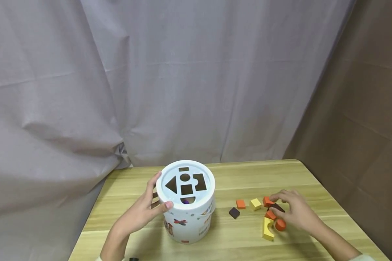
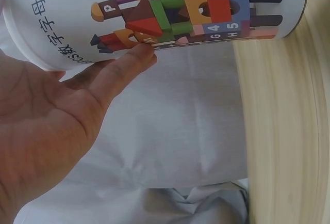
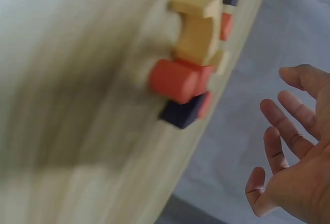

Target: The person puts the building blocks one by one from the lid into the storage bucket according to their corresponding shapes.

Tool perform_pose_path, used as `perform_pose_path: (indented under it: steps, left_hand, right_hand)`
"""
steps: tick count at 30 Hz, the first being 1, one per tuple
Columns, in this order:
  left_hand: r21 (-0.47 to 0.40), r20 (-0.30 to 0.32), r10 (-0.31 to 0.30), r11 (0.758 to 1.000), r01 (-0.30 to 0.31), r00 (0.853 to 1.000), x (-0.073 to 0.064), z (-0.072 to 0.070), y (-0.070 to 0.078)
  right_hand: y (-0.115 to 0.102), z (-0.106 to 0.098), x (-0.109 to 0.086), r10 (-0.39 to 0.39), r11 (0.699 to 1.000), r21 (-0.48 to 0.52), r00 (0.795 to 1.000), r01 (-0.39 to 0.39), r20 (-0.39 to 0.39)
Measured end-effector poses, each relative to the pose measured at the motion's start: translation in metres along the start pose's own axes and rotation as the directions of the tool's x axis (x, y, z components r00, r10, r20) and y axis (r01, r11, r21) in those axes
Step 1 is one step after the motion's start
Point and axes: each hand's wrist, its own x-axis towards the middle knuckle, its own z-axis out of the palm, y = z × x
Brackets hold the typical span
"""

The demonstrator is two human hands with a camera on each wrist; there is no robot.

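A white bucket (image 1: 189, 224) with printed pictures stands upright on the table. Its light-blue lid (image 1: 179, 195) has cut-outs of different shapes, and something purple shows through the half-round one. Against the bucket's left side rests my left hand (image 1: 138, 214), its thumb on the rim and its fingers stretched along the wall. My right hand (image 1: 297, 210) hovers over a group of blocks, fingers spread and slightly bent, holding nothing. Under or beside it lie a dark block (image 3: 183, 111), a red cylinder (image 1: 280, 224), red-orange blocks (image 1: 270, 214) and a yellow arch block (image 1: 268, 230).
Between bucket and right hand lie an orange block (image 1: 240, 204), a yellow block (image 1: 255, 204) and a dark block (image 1: 234, 212). A black object (image 1: 134, 259) shows at the bottom edge. Grey curtains (image 1: 215, 90) hang behind the wooden table (image 1: 241, 246).
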Motion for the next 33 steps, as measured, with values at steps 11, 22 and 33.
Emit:
perform_pose_path:
  steps: [11,22,33]
  left_hand:
    - [-0.02,0.011,-0.008,1.0,0.008,1.0,-0.001,0.002,-0.001]
    - [-0.009,0.007,0.003,1.0,-0.003,1.0,0.0,0.002,0.0]
    - [-0.016,-0.007,0.002,1.0,-0.002,1.0,0.003,0.001,-0.001]
  right_hand:
    - [0.021,0.011,-0.043,0.226,0.972,-0.103,0.954,-0.209,0.199]
    - [0.025,0.011,-0.043,0.304,0.953,-0.09,0.915,-0.29,0.264]
    - [0.028,0.007,-0.036,0.304,0.952,-0.076,0.91,-0.295,0.283]
